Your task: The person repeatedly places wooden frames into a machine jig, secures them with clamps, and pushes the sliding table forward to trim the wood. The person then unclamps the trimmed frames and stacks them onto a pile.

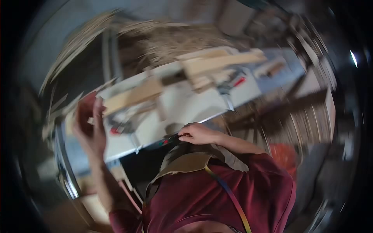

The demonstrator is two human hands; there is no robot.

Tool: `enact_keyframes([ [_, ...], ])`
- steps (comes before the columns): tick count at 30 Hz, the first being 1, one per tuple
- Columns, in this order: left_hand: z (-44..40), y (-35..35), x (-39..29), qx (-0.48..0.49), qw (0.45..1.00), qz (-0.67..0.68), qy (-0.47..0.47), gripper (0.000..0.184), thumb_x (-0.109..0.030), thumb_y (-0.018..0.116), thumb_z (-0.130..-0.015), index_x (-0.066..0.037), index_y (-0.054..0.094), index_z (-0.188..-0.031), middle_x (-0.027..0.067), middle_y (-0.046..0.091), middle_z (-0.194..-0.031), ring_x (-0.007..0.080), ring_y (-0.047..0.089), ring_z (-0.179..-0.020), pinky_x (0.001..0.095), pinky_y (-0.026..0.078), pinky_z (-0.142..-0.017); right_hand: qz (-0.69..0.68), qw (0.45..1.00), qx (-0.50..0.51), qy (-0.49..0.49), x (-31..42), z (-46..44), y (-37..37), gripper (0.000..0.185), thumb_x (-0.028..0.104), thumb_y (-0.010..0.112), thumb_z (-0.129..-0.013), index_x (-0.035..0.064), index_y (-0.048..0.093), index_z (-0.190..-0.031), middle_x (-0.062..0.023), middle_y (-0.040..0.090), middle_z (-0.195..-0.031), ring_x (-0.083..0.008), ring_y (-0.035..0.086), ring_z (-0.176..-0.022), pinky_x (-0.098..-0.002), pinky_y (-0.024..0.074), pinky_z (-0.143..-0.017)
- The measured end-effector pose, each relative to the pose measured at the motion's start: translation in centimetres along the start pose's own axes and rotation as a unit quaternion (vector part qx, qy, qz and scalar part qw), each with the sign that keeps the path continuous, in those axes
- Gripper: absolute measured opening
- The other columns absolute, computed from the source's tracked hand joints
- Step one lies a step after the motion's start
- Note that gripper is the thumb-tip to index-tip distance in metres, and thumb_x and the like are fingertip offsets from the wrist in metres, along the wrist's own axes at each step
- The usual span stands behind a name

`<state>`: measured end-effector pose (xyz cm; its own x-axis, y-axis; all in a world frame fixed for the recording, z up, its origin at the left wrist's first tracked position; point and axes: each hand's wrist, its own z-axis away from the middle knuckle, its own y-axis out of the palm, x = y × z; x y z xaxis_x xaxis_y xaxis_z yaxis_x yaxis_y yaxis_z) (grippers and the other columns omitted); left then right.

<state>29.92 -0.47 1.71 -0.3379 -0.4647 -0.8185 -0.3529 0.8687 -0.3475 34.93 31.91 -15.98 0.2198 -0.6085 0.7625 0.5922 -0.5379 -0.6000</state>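
My left hand (90, 130) is raised over the left end of the white-topped machine table (210, 103), smeared by motion. A dark reddish shape (86, 108) shows between its thumb and fingers; whether it is gripped is too blurred to tell. At the table's front edge, close to my body, my right hand (198, 133) is closed with curled fingers, and what they hold, if anything, is hidden. Just left of it sits a dark switch panel with red and green buttons (165, 142). A pale board (134, 96) lies on the table near my left hand.
Farther right, a long pale board (225, 62) lies across the table. Clamp-like metal parts with red handles (239, 80) stand on the top. Behind is a heap of wood shavings (178, 42). Stacked boards (311, 124) and an orange-red bag-like thing (284, 157) are at the right.
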Motion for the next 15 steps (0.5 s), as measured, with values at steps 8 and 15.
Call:
enact_keyframes([
  [8, -22.6, 36.4, 11.7, 0.509, 0.819, -0.179, 0.196, 0.027, -0.022, 0.066, -0.095, 0.004, 0.065, -0.103, 0.0189, 0.064, -0.081, 0.0254, 0.062, -0.072, 0.0397, 0.050, -0.069, -0.086, 0.909, -0.387, 0.133, -8.4, 14.4, -10.0, 0.027, 0.022, 0.069, -0.091, 0.0015, 0.070, -0.108, -0.0198, 0.070, -0.095, -0.0369, 0.068, -0.088, -0.0444, 0.0539, -0.078],
  [15, -18.2, 55.0, 21.0, 0.573, 0.804, -0.146, 0.065, 0.035, -0.022, 0.065, -0.097, 0.004, 0.060, -0.118, 0.0256, 0.068, -0.087, 0.0369, 0.067, -0.083, 0.0454, 0.050, -0.072, -0.008, 0.822, -0.522, 0.227, -14.4, 22.3, -18.2, 0.028, 0.023, 0.069, -0.091, -0.0013, 0.071, -0.106, -0.0210, 0.071, -0.091, -0.0360, 0.069, -0.079, -0.0436, 0.0545, -0.073],
])
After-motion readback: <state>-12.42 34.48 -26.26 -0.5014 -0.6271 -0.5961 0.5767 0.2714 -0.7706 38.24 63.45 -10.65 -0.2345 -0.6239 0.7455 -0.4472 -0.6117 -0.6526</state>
